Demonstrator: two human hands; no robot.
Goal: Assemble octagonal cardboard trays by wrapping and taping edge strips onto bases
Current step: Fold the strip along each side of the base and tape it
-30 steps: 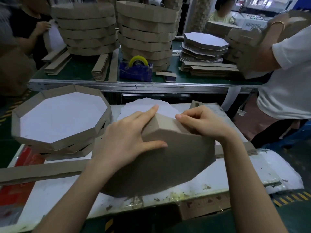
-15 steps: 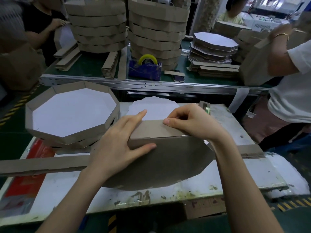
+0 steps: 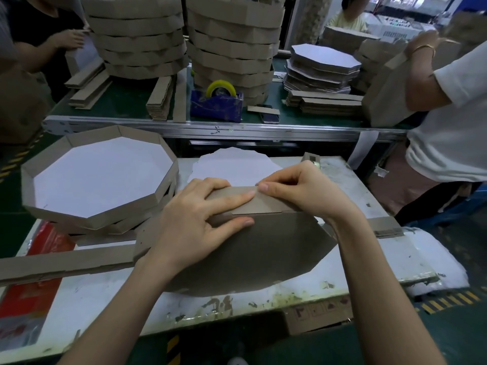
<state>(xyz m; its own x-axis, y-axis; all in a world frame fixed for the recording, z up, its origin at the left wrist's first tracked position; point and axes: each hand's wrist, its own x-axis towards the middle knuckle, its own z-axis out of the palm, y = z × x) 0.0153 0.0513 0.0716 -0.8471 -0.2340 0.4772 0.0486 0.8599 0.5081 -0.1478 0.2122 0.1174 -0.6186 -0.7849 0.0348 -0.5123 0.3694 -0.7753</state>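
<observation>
Strip [image 3: 266, 205] runs left-right along base [image 3: 250, 254] top edge, under both hands. Left hand [image 3: 195, 222] presses it flat-fingered; right hand [image 3: 297, 191] pinches its edge, just beside left fingertips [image 3: 247, 197].

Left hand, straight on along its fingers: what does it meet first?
The right hand. The left hand lies flat on the edge strip, fingers pointing at the right hand's fingertips. The gap looks very small, perhaps touching.

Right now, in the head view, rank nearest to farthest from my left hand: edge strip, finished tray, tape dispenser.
1. edge strip, pressed under the left hand.
2. finished tray, beside it on the left.
3. tape dispenser, on the far bench.
</observation>
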